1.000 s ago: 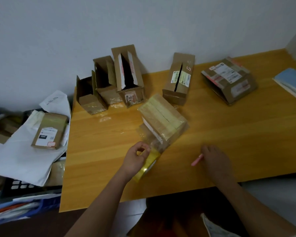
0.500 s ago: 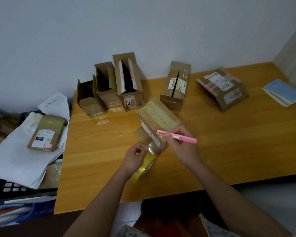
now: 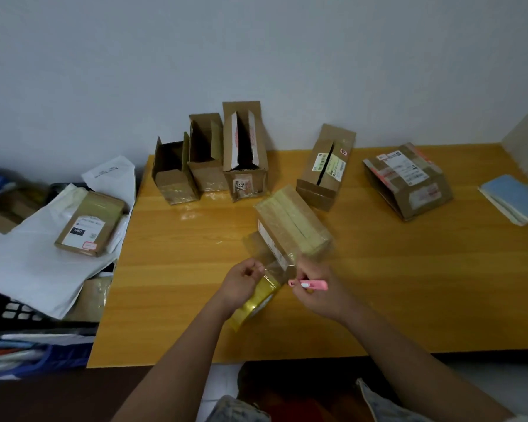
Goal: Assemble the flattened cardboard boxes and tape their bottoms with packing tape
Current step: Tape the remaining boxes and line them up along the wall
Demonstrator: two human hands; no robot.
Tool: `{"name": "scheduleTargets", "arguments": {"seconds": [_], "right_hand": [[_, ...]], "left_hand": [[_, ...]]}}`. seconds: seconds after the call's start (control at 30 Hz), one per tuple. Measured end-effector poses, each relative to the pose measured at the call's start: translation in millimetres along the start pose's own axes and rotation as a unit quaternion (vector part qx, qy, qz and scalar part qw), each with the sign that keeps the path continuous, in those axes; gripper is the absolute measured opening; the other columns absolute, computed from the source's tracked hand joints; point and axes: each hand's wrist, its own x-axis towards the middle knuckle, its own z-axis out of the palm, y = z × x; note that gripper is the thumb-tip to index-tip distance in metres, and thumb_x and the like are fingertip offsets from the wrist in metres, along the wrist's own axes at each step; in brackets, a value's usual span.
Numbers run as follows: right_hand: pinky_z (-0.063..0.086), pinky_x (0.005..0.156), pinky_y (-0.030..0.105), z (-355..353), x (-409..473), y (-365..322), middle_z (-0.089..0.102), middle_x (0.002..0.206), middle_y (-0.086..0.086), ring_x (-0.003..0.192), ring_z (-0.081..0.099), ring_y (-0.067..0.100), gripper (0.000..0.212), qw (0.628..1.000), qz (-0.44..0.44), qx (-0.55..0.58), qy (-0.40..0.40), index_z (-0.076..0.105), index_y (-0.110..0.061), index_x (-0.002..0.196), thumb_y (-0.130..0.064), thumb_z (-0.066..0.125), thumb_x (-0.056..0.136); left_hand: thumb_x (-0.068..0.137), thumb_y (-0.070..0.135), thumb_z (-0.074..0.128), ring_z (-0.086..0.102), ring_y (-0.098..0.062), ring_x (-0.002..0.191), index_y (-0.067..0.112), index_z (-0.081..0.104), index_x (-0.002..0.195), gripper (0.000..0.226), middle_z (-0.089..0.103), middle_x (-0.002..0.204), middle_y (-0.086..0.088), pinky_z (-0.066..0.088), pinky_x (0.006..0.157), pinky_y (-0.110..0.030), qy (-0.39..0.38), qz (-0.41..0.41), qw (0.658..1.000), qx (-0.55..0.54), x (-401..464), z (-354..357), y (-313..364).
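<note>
Honey-coloured wood forms the long tabletop [image 3: 409,284], which bears everything in play. Along its far edge stand three open brown cardboard boxes [image 3: 209,159] in a row by the wall, probably parked there as done. Nearer the middle lies the brown cardboard box with pale tape strips along its seam [image 3: 290,219], tipped on its side, seemingly so its bottom faces the person for taping. From its near end a clear strip of packing tape [image 3: 272,264] runs down to the yellowish roll of packing tape [image 3: 256,303], which sits below the left hand [image 3: 241,284] at the table's near part. That hand curls its fingers round the roll and appears to pinch the strip taut, though the thin film is hard to trace. The right hand [image 3: 317,287] comes in from the right, wrist bent, fingers wrapped round a small pink utility cutter [image 3: 310,284] pointed at the strip, likely to sever it.
</note>
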Motion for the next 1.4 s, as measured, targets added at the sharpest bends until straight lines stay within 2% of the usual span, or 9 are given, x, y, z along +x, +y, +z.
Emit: {"name": "scheduleTargets", "arguments": {"seconds": [0.07, 0.13, 0.2, 0.37, 0.53, 0.7, 0.97, 1.13, 1.4], "right_hand": [[0.042, 0.053, 0.033, -3, 3, 3, 0.053, 0.065, 0.005, 0.064, 0.054, 0.008, 0.022, 0.997, 0.054, 0.042, 0.019, 0.042, -0.014, 0.067, -0.011, 0.059, 0.080], [0.057, 0.075, 0.035, -6, 6, 3, 0.059, 0.064, 0.012, 0.078, 0.066, 0.009, 0.030, 0.987, 0.084, 0.118, 0.065, 0.042, -0.014, 0.068, 0.003, 0.059, 0.085], [0.053, 0.093, 0.024, -6, 10, 2, 0.059, 0.057, 0.011, 0.068, 0.068, 0.020, 0.030, 0.977, 0.088, 0.164, 0.103, 0.042, -0.010, 0.070, 0.010, 0.057, 0.088], [0.050, 0.069, 0.019, -5, 12, -2, 0.066, 0.068, 0.013, 0.076, 0.069, 0.016, 0.020, 0.974, 0.101, 0.169, 0.114, 0.045, -0.004, 0.077, 0.002, 0.058, 0.091], [0.034, 0.050, 0.026, -4, 12, -3, 0.050, 0.066, 0.000, 0.057, 0.045, 0.009, 0.019, 0.998, 0.021, 0.045, 0.023, 0.048, -0.014, 0.074, -0.008, 0.059, 0.088], [0.030, 0.048, 0.026, -10, 16, -7, 0.050, 0.067, 0.014, 0.055, 0.040, 0.005, 0.012, 0.996, 0.057, 0.067, -0.004, 0.045, -0.014, 0.072, -0.013, 0.055, 0.078], [0.044, 0.055, 0.032, -12, 21, -7, 0.063, 0.090, 0.017, 0.080, 0.062, 0.028, 0.015, 0.985, 0.145, 0.086, 0.021, 0.051, -0.013, 0.079, -0.008, 0.062, 0.087], [0.037, 0.052, 0.029, -14, 21, -7, 0.057, 0.074, 0.013, 0.059, 0.047, 0.008, 0.012, 0.992, 0.107, 0.046, -0.043, 0.051, -0.009, 0.075, -0.006, 0.061, 0.081], [0.051, 0.066, 0.048, -25, 28, -12, 0.049, 0.063, 0.000, 0.064, 0.056, 0.015, 0.014, 0.985, 0.138, 0.102, -0.032, 0.046, -0.029, 0.060, -0.031, 0.060, 0.063]], "left_hand": [[0.099, 0.016, 0.053, 0.037, -0.009, 0.064, 0.015, 0.057, 0.083, 0.016, 0.045, 0.074, 0.003, 0.031, 0.048, -0.009, -0.002, 0.003, 1.000, 0.001, 0, 0, 0], [0.099, 0.016, 0.052, 0.038, -0.008, 0.065, 0.015, 0.056, 0.083, 0.017, 0.045, 0.075, 0.003, 0.032, 0.049, -0.009, -0.004, 0.004, 1.000, 0.004, 0, 0, 0], [0.100, 0.016, 0.052, 0.040, -0.008, 0.067, 0.015, 0.056, 0.082, 0.018, 0.046, 0.076, 0.003, 0.032, 0.050, -0.008, -0.007, 0.005, 1.000, 0.009, 0, -1, 0], [0.100, 0.017, 0.052, 0.041, -0.010, 0.072, 0.019, 0.056, 0.078, 0.022, 0.048, 0.077, 0.001, 0.033, 0.054, -0.011, -0.018, 0.005, 1.000, 0.010, 2, -3, -1], [0.100, 0.018, 0.052, 0.040, -0.010, 0.070, 0.019, 0.054, 0.076, 0.024, 0.045, 0.073, 0.004, 0.033, 0.056, -0.016, -0.018, 0.002, 1.000, 0.018, 6, -3, 2], [0.101, 0.016, 0.050, 0.039, -0.009, 0.067, 0.013, 0.052, 0.078, 0.023, 0.043, 0.072, 0.002, 0.032, 0.050, -0.010, -0.029, 0.006, 0.999, 0.024, 8, -5, 3], [0.099, 0.015, 0.052, 0.042, -0.010, 0.068, 0.018, 0.051, 0.073, 0.026, 0.047, 0.076, 0.001, 0.033, 0.054, -0.011, -0.008, 0.020, 0.998, 0.052, 13, -2, 4], [0.099, 0.018, 0.052, 0.043, -0.010, 0.070, 0.018, 0.053, 0.073, 0.027, 0.048, 0.079, 0.001, 0.037, 0.060, -0.016, -0.034, 0.010, 0.998, 0.053, 14, -6, 2], [0.100, 0.013, 0.049, 0.038, -0.010, 0.066, 0.010, 0.050, 0.076, 0.024, 0.044, 0.076, -0.005, 0.031, 0.051, -0.010, -0.011, 0.003, 0.999, 0.053, 17, 1, 8]]}}
